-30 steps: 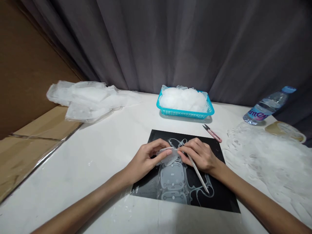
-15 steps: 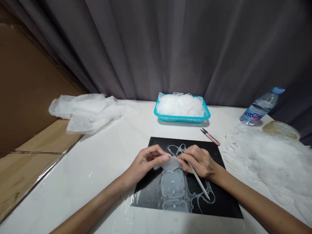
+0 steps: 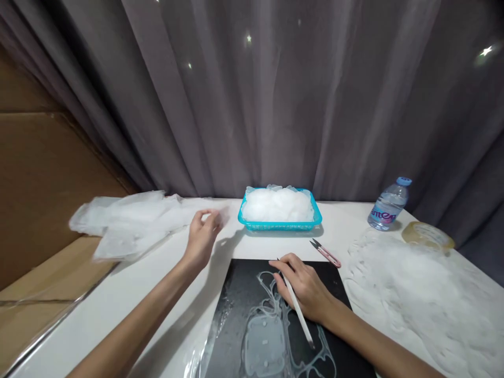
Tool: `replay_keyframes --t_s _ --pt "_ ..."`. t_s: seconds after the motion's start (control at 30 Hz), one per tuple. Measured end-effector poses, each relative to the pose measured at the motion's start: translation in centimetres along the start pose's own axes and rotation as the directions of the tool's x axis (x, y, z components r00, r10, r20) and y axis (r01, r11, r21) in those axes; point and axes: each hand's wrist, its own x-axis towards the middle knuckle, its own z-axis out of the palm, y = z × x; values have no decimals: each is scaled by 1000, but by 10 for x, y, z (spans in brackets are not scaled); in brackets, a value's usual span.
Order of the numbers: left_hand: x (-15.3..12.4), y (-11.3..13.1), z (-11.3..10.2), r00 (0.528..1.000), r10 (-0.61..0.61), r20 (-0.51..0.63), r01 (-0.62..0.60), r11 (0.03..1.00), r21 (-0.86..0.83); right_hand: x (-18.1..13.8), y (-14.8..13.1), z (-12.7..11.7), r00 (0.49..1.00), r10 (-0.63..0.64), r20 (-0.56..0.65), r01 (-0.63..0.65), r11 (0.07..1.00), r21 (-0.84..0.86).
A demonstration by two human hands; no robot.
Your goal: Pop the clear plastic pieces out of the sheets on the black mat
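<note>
At the lower middle of the frame, a thin, cloudy plastic sheet (image 3: pixel 264 341) with a rounded panel and looping, stringy edges lies flat on a smooth black mat (image 3: pixel 228 325). The right hand (image 3: pixel 303 286) rests over its upper part, fingers curled round a slim white stick (image 3: pixel 299 315). The left hand (image 3: pixel 202 236) hangs off the mat at centre left, fingertips close together; a see-through blur shows beside them, and I cannot tell whether they hold it. The step in hand looks like work on the sheet's pieces; the next move seems to call for a light pinch, as the plastic looks limp.

Beyond the mat lie pink-handled snips (image 3: pixel 329 255); at right spreads a filmy, tangled heap (image 3: pixel 417 283). Farther back are crumpled plastic bags (image 3: pixel 134 220), a glossy blue basket (image 3: pixel 280 227) mounded with frosty white pieces (image 3: pixel 277 205), a clear bottle (image 3: pixel 388 210) and a folded grey curtain (image 3: pixel 283 115).
</note>
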Motion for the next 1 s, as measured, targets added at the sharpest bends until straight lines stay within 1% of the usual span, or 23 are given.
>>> replay_keyframes --t_s 0.07,0.13,0.17,0.23,0.3,0.37,0.4,0.43,0.5,0.57,0.6,0.7,0.73,0.8,0.87,0.9,1.0 --pt "28 1 28 989 147 6 -147 988 47 0 0 1 1000 8 11 -8 1000 0" --pt "46 1 59 960 262 99 -272 957 101 0 -1 2 1000 8 4 -8 1000 6" --pt "51 -1 74 938 300 172 -323 938 124 0 -1 3 1000 5 1 -5 1000 10" --pt "51 -6 97 871 350 343 -420 894 155 1 -2 3 1000 -4 -9 4 1000 10" --pt "41 -12 104 786 380 487 -510 844 165 1 -2 4 1000 -13 -16 13 1000 2" --pt "25 -16 96 719 402 567 -581 795 172 2 -3 4 1000 -19 -23 19 1000 -2" --pt "15 -18 86 700 409 585 -606 774 183 2 -3 4 1000 -21 -18 21 1000 -1" --pt "5 -19 74 689 410 598 -623 757 198 3 -4 3 1000 -23 -9 23 1000 2" --pt "-18 -21 46 683 396 613 -637 734 236 3 -4 4 1000 -18 7 18 1000 1" --pt "-43 -21 18 686 348 639 -627 729 275 3 -4 4 1000 2 19 -2 1000 -22" --pt "-56 -21 5 680 309 665 -620 727 295 3 -3 4 1000 16 22 -15 999 -42" --pt "-90 -17 -22 629 157 762 -643 655 396 1 -1 3 997 52 52 -47 995 -89" --pt "-99 -16 -27 603 109 790 -655 633 412 0 0 2 996 60 70 -54 995 -88" --pt "-113 -13 -31 532 43 846 -688 604 402 -1 2 1 992 64 109 -57 997 -59" --pt "-123 -12 -30 467 24 884 -725 582 367 -3 4 -1 988 53 144 -51 998 -22" --pt "-126 -13 -28 453 29 891 -740 570 357 -3 4 -1 986 46 158 -46 999 -5" --pt "-131 -17 -24 478 47 877 -740 560 374 -3 6 -3 980 50 193 -55 998 20"
